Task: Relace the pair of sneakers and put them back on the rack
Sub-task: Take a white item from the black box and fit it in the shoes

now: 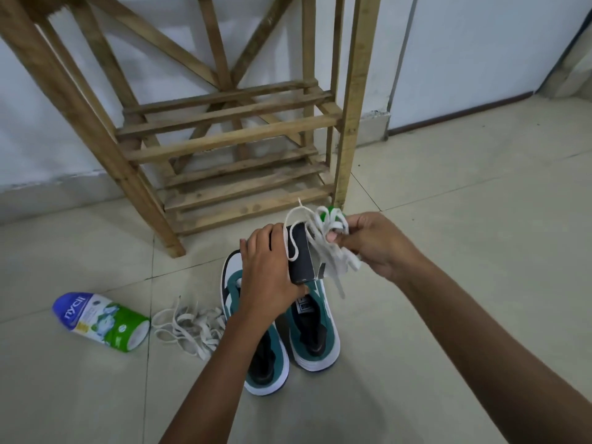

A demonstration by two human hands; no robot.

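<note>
Your two forearms reach in from the bottom edge toward the pair of sneakers, which stand side by side on the floor, unlaced, toes toward the rack. Your left hand is closed around a dark, flat phone-like object above the left shoe. Your right hand pinches a bunched white lace, part of it draped over that dark object. The second lace lies loose on the floor, just beside the left shoe. The held lace looks tangled; pulling hard could tighten a knot, and the draped loop might drag the dark object from your grip. The toppled bottle to the left reads "nycil". The rack beyond shows no shoes.
</note>
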